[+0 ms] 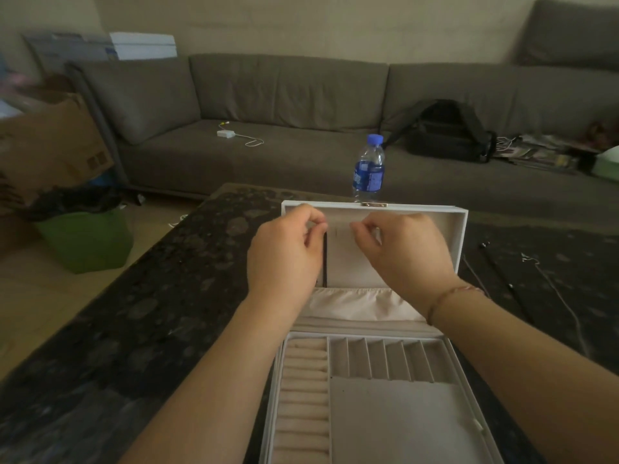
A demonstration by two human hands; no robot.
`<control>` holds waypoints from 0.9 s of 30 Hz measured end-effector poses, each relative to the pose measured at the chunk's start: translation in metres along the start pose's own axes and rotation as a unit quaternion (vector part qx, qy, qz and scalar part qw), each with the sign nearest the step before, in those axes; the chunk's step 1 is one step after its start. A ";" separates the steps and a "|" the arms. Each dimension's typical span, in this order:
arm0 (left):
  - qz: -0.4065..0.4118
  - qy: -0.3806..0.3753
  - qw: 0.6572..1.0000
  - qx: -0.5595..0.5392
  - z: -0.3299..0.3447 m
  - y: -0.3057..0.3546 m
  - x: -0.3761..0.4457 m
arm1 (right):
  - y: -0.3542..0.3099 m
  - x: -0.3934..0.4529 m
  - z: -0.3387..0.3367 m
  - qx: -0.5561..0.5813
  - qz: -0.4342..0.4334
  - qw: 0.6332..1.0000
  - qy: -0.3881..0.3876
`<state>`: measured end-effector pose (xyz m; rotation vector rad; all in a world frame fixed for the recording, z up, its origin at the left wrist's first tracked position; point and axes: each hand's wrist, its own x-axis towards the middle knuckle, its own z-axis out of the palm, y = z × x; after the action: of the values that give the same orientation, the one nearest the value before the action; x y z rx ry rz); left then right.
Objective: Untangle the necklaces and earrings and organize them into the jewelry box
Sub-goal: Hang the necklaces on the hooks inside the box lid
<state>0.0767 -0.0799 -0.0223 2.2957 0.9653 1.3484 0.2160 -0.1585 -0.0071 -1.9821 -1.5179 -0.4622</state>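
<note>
At the left of the frame a green bin (85, 241) sits on the floor, with a brown cardboard box (50, 142) above it. A long grey sofa (268, 105) runs across the top. A small white charger (226, 133) lies on its seat.

The dark, spotted table (134, 313) fills the lower half. On it, in the middle, the white jewelry box (368, 329) is open, with its lid (460, 236) standing up. The bottom tray has soft ring rolls (303, 396) on its left side and small slots (385, 358) at its top.

The left hand (284, 252) is up at the inside of the lid. Its fingers are curled and the tips are pinched together on something too thin to make out. Just to the right, the right hand (402, 252) is curled and pinching the same way. A thin bracelet (449, 298) is round its wrist.

A water bottle (368, 169) with a blue cap stands behind the lid. A black bag (449, 132) rests on the sofa at the upper right. At the right edge, thin necklaces (556, 296) lie loose on the table.
</note>
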 end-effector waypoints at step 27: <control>0.000 -0.117 0.990 0.083 0.018 -0.003 -0.042 | 0.008 -0.067 0.037 -0.189 -0.044 0.979 -0.058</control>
<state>0.0767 -0.1051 -0.0609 2.5057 1.0321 1.0018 0.2016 -0.1866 -0.0773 -2.2668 -1.6942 -0.7295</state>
